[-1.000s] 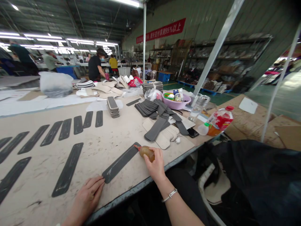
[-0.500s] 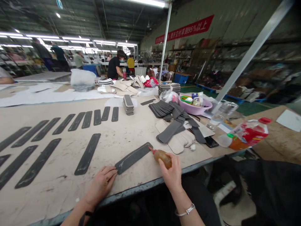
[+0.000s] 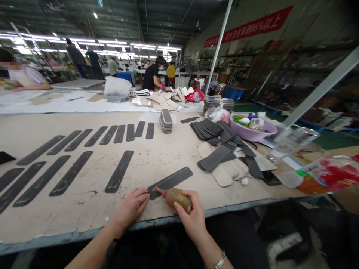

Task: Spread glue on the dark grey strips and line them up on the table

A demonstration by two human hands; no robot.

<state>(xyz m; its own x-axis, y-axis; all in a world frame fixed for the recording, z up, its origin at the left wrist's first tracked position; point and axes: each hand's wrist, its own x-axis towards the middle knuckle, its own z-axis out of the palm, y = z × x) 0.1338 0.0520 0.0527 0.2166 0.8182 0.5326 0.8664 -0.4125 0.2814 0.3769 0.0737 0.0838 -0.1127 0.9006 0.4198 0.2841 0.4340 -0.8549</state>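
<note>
My right hand [image 3: 192, 216] is wrapped round an amber glue bottle [image 3: 176, 200] tilted on its side. Its red nozzle points left and meets the near end of a dark grey strip [image 3: 174, 180] lying flat on the table. A thin shiny line runs along the strip's far edge. At the strip's near left corner, the fingers of my left hand [image 3: 133, 207] are pressed together and hold it down. Just left lies another grey strip [image 3: 119, 172] with glossy streaks, and beyond it are rows of similar strips [image 3: 71, 173].
To the right are loose grey strips [image 3: 214, 157] over beige pieces [image 3: 224, 173], a purple basin [image 3: 252, 132] and a red-labelled bottle [image 3: 331, 173] on its side. A small stack [image 3: 166, 121] stands at mid-table. A co-worker [image 3: 153, 74] in black stands across the table.
The bottle's nozzle has travelled along the strip from its far right end to the near left end, close to my left hand. My left hand stays on the corner. The view has turned left.
</note>
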